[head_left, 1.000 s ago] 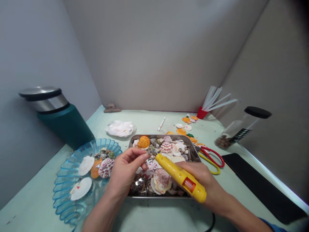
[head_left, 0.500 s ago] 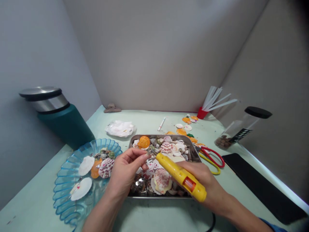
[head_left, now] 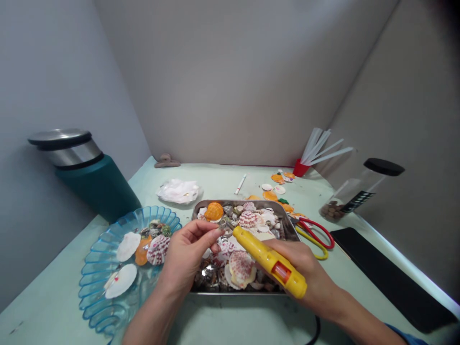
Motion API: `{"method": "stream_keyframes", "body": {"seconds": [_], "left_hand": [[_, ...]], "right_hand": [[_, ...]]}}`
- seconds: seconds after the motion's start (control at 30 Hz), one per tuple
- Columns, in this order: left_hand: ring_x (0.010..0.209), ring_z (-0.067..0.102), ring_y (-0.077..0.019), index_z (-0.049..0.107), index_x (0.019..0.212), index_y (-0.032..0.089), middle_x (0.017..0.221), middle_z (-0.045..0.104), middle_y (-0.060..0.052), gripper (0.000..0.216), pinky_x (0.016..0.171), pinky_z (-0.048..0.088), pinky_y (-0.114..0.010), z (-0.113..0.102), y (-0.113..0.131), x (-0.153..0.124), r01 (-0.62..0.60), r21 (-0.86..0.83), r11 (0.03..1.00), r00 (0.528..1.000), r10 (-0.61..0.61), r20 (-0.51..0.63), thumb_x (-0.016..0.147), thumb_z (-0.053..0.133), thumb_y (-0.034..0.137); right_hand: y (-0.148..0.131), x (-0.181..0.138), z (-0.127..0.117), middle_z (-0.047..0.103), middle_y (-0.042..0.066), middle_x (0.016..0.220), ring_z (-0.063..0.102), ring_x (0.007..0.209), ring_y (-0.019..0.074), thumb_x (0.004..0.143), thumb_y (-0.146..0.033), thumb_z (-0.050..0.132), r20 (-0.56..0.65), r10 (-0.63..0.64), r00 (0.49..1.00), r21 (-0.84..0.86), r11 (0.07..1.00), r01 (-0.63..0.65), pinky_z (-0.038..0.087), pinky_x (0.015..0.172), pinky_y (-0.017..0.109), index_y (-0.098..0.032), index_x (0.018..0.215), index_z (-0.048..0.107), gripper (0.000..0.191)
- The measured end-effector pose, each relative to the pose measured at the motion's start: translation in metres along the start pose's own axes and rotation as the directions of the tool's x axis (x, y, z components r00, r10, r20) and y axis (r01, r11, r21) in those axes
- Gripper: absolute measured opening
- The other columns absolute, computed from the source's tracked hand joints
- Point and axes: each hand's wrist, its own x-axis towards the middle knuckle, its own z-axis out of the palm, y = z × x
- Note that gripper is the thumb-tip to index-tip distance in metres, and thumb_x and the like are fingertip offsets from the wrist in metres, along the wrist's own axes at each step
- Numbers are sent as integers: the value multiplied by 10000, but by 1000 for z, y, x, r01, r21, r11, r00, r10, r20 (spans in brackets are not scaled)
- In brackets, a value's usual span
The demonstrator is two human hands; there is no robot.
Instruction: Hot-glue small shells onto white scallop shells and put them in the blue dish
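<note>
My right hand [head_left: 300, 261] is wrapped round a yellow hot glue gun [head_left: 268, 258], its nozzle pointing up and left. My left hand [head_left: 196, 244] is closed in a pinch on a tiny greyish piece, too small to name, close to the nozzle tip. Both hands are above a metal tray [head_left: 235, 293] full of seashells. An orange scallop shell [head_left: 213, 212] lies at the tray's back left, and a large pinkish shell [head_left: 241, 268] near its front. Left of my left hand is a blue fluted plate [head_left: 89, 268] with shells on it, including a purple-white shell [head_left: 158, 249].
A green bottle [head_left: 98, 187] stands at left. Behind the tray are a white plastic bundle [head_left: 178, 191] and a marker [head_left: 240, 184]. To the right are scissors [head_left: 321, 235], a red cup [head_left: 301, 168] of glue sticks, a clear jar [head_left: 359, 191] and a black mat [head_left: 391, 280].
The glue gun has shifted very slightly, its nozzle still by my left fingertips. Both hands have kept their grips, and all else stays in place.
</note>
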Motion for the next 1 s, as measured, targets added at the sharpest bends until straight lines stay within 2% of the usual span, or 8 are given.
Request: {"method": "stream_keyframes", "body": {"seconds": [0.17, 0.37, 0.83, 1.0], "left_hand": [[481, 531, -55, 649, 738, 153, 497, 593, 50, 147, 540, 428, -157, 0, -1, 0, -4, -2, 1000, 1000, 4, -2, 684, 742, 252], [489, 533, -51, 645, 750, 152, 498, 594, 52, 136, 559, 429, -156, 0, 0, 1, -9, 8, 1000, 1000, 9, 6, 702, 732, 244], [484, 532, -66, 647, 737, 151, 496, 589, 49, 146, 548, 431, -175, 1, 1, 1, -3, -7, 1000, 1000, 3, -4, 684, 745, 245], [486, 529, -64, 647, 743, 151, 500, 592, 47, 142, 548, 430, -175, 1, 0, 1, 1, -5, 1000, 1000, -1, -6, 688, 742, 241]], "right_hand": [[-1, 0, -1, 684, 63, 814, 626, 682, 168, 837, -262, 544, -10, -66, 998, 23, 998, 66, 471, 625, 256, -165, 907, 605, 135], [0, -1, 1, 658, 46, 766, 600, 656, 152, 855, -238, 545, -27, 27, 999, -17, 999, -27, 455, 615, 250, -160, 875, 601, 98], [-1, 0, 0, 680, 62, 791, 624, 667, 169, 841, -267, 537, -19, -56, 998, 29, 998, 56, 469, 618, 256, -160, 915, 608, 148], [1, -3, 1, 662, 53, 777, 603, 661, 157, 846, -238, 560, -43, 7, 999, 4, 1000, -7, 457, 617, 254, -160, 887, 597, 95]]}}
